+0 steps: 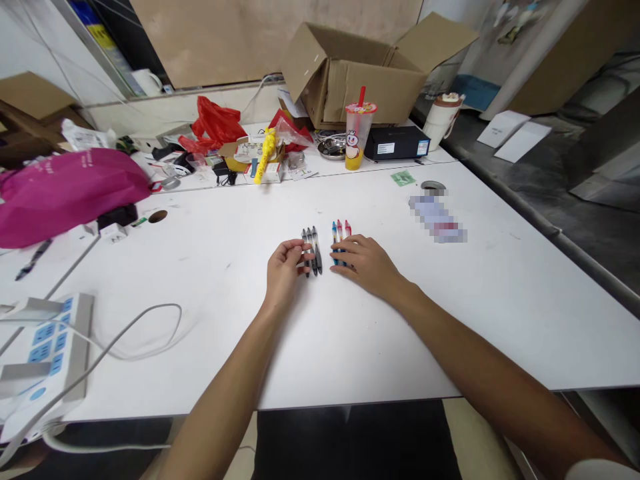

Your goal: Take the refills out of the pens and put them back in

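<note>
Three black-and-clear pens (315, 251) lie side by side on the white table (340, 333), their tips or clips pointing away. My left hand (289, 265) rests at their left edge, thumb and index finger close together and the other fingers reaching over the pens. To the right lies a second group, with a blue pen (335, 233) and two pink-red pens (340, 229). Over the lower part of that group is my right hand (364, 261), palm down with its fingers spread. A narrow gap separates the two groups.
A power strip (75, 347) with a looping cable is at the left. Behind stand a drink cup (359, 137), a black box (395, 143), a cardboard box (370, 87) and a tumbler (441, 123). A tape roll (433, 187) lies at the right.
</note>
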The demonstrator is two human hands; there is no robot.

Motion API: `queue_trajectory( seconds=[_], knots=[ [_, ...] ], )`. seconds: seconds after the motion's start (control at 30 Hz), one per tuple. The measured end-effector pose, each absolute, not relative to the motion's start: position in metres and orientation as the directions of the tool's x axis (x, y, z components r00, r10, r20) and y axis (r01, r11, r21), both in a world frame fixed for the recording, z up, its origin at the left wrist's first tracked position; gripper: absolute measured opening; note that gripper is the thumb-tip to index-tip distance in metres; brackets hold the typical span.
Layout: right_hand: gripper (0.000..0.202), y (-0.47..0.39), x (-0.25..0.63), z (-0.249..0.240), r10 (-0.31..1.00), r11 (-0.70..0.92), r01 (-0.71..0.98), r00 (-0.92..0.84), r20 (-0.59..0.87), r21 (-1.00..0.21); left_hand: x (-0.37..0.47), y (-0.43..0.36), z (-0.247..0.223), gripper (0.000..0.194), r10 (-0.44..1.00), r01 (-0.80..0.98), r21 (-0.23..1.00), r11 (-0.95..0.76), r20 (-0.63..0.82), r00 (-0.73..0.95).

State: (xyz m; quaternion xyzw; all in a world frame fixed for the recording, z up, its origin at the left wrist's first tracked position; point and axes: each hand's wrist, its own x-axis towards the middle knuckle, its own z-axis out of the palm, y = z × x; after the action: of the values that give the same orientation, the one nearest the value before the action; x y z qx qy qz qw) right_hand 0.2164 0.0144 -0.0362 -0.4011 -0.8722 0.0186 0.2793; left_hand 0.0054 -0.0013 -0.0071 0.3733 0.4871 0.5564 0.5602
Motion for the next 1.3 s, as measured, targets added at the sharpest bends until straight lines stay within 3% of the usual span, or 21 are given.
queue_trajectory(
  seconds=[0.47,0.77,1.0,1.3],
  knots=[
    [0.030,0.012,0.227,-0.029,0.743,0.664,0.690,-0.562,0.364,-0.290,0.005,-0.002,-0.005,0.010,0.989,-0.253,0.962,0.105,-0.128,-0.077],
    [0.031,0.013,0.233,-0.028,0.724,0.684,0.675,-0.583,0.368,-0.276,0.005,-0.003,-0.003,0.009,0.989,-0.244,0.965,0.101,-0.123,-0.076],
    [0.057,0.003,0.211,-0.029,0.693,0.715,0.653,-0.611,0.383,-0.252,0.006,-0.002,-0.005,0.014,0.990,-0.252,0.963,0.091,-0.115,-0.082],
    [0.034,-0.002,0.189,-0.024,0.725,0.677,0.707,-0.593,0.349,-0.205,0.007,-0.003,-0.006,0.014,0.989,-0.253,0.962,0.101,-0.126,-0.082]
  ],
)
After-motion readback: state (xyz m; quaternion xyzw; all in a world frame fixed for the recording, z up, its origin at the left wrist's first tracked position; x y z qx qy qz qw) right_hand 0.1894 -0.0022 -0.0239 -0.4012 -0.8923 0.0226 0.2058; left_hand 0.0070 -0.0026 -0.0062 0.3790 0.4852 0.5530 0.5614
